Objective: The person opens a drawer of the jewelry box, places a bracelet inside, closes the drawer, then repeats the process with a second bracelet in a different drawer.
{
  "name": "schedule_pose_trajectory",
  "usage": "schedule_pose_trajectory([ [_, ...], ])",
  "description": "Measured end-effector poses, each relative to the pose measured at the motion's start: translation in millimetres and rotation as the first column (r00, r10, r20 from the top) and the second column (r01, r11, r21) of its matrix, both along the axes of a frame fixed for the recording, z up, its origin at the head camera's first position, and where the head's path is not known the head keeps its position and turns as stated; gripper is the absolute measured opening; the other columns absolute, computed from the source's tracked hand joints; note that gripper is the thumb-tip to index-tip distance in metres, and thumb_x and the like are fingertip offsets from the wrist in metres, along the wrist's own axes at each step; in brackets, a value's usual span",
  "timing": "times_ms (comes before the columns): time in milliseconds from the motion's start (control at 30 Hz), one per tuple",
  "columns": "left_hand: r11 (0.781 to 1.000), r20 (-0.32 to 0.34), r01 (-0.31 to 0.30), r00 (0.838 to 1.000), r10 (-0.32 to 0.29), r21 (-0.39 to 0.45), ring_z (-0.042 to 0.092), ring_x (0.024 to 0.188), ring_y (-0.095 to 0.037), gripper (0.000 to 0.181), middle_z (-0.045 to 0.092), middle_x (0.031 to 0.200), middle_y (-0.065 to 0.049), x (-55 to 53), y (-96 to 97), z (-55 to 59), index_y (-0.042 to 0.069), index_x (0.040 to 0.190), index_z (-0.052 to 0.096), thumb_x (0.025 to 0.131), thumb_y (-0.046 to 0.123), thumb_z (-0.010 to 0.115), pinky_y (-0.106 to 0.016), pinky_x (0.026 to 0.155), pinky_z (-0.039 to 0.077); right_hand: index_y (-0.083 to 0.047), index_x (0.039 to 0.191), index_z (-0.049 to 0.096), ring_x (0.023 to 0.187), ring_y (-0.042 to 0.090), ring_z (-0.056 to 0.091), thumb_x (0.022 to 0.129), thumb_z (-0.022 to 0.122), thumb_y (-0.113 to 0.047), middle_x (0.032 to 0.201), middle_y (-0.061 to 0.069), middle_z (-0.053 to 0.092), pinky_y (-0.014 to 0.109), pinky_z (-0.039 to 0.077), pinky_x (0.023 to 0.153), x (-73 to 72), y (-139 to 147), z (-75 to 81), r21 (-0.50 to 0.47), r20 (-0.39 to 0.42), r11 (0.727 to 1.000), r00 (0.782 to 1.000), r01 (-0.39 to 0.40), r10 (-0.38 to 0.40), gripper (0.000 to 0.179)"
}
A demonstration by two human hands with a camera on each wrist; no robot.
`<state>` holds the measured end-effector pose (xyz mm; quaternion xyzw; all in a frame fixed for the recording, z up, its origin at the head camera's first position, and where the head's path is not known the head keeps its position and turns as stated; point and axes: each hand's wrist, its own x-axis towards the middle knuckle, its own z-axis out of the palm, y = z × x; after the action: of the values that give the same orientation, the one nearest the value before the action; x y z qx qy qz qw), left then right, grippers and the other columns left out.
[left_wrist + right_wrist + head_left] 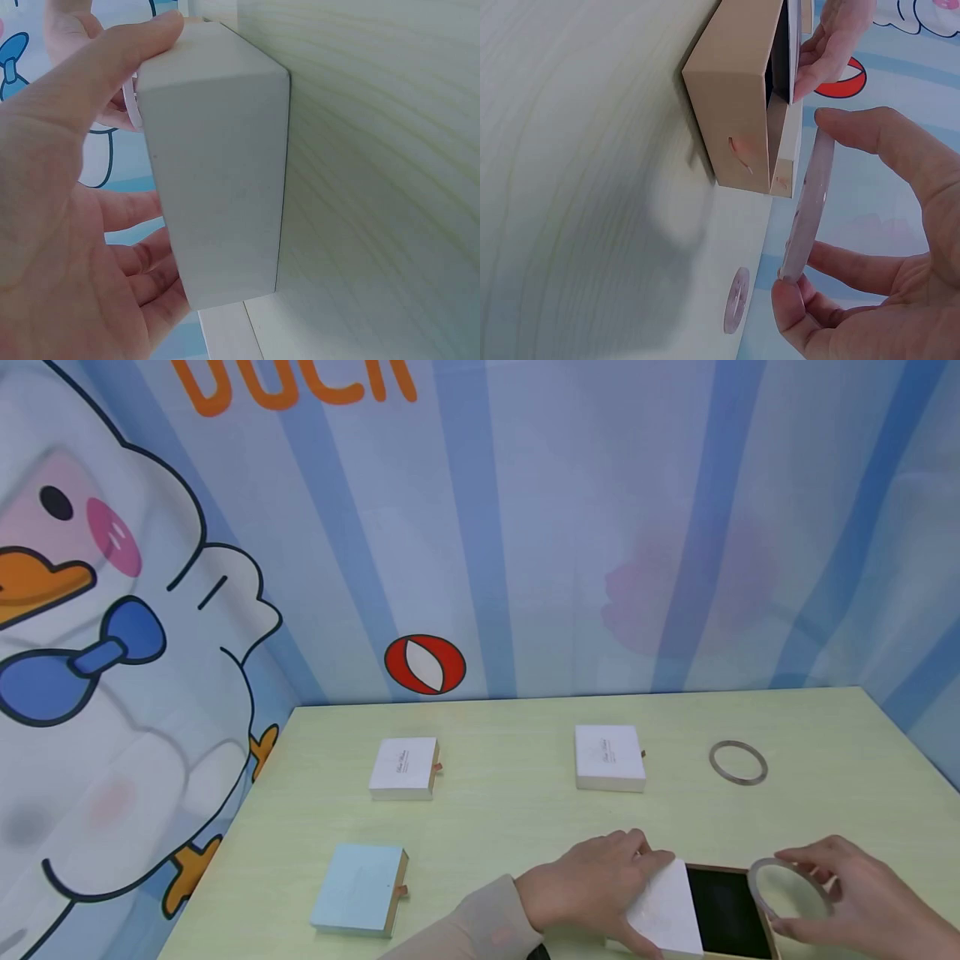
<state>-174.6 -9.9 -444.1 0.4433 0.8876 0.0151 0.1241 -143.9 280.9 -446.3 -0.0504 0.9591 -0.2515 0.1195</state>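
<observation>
In the head view my left hand [596,885] grips the white sleeve of a jewelry box [669,912] at the table's front right. The box's drawer [727,120] is slid out to the right, showing a black lining [727,914]. In the left wrist view the thumb lies on one edge of the box [217,187], the fingers along the other side. My right hand [862,889] pinches a pale translucent bangle [810,202] between thumb and fingers, tilted above the drawer's right end. Another bangle [738,780] lies flat on the table behind.
Two white boxes, one at back left [402,768] and one at back middle [611,758], and a light blue box [358,890] at front left stand on the pale wooden table [495,827]. A printed cloth backdrop [555,527] hangs behind the table.
</observation>
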Motion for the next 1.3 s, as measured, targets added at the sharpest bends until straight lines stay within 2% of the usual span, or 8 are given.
schedule_pose_trajectory([
  [100,1.000,-0.013,0.004,1.000,-0.004,-0.001,0.042,0.094,0.001,0.105,0.047,0.123,0.011,0.5,-0.5,0.1,0.023,0.155,0.035,0.071,0.073,0.073,-0.009,0.071,0.034,0.007,0.118,0.065,0.085,0.023,0.053,0.070,0.090,-0.040,0.106,0.015,0.054,0.042,0.055,0.068,-0.5,-1.7,-0.9,-0.008,0.017,1.000,1.000,0.008,-0.008,0.071],
  [300,1.000,0.012,0.004,1.000,-0.004,0.010,0.042,0.094,0.001,0.104,0.047,0.124,0.010,-0.3,-1.2,0.3,0.023,0.155,0.035,0.072,0.072,0.074,-0.009,0.072,0.034,0.008,0.121,0.062,0.087,0.023,0.054,0.072,0.089,-0.041,0.108,0.014,0.054,0.045,0.055,0.070,1.8,-6.6,0.4,-0.014,0.047,1.000,0.999,0.008,-0.007,0.075],
  [567,1.000,-0.001,0.010,1.000,-0.010,0.016,0.042,0.095,0.001,0.105,0.047,0.124,0.011,-0.9,-1.6,-2.3,0.023,0.155,0.035,0.071,0.073,0.074,-0.009,0.072,0.034,0.010,0.126,0.053,0.090,0.025,0.054,0.071,0.090,-0.031,0.111,0.016,0.050,0.046,0.057,0.072,2.8,-14.2,2.8,-0.098,0.175,0.993,0.984,0.062,-0.044,0.078],
  [833,1.000,0.000,0.012,1.000,-0.012,0.006,0.042,0.095,0.001,0.105,0.046,0.125,0.011,-0.6,-0.9,-2.2,0.022,0.155,0.034,0.072,0.073,0.073,-0.009,0.072,0.034,0.008,0.123,0.061,0.088,0.021,0.053,0.070,0.091,-0.035,0.106,0.011,0.051,0.041,0.056,0.070,3.2,-15.6,1.7,-0.044,0.093,0.998,0.995,-0.039,0.043,0.074],
  [1100,1.000,-0.019,0.017,1.000,-0.017,0.000,0.042,0.094,0.002,0.105,0.046,0.125,0.010,-0.2,-0.6,-1.3,0.022,0.155,0.034,0.072,0.073,0.073,-0.009,0.071,0.034,0.004,0.120,0.066,0.087,0.022,0.052,0.071,0.090,-0.032,0.106,0.009,0.052,0.041,0.054,0.069,2.2,-19.0,0.3,-0.058,0.100,0.993,0.989,-0.102,0.107,0.066],
  [1300,1.000,-0.025,0.013,1.000,-0.013,-0.010,0.042,0.095,0.002,0.106,0.046,0.125,0.011,0.3,0.0,-1.5,0.023,0.155,0.034,0.071,0.074,0.072,-0.009,0.071,0.034,0.002,0.120,0.067,0.090,0.027,0.055,0.070,0.091,-0.033,0.114,0.018,0.054,0.040,0.053,0.067,-1.0,-19.6,-2.6,-0.014,0.084,0.989,0.985,-0.150,0.150,0.066],
])
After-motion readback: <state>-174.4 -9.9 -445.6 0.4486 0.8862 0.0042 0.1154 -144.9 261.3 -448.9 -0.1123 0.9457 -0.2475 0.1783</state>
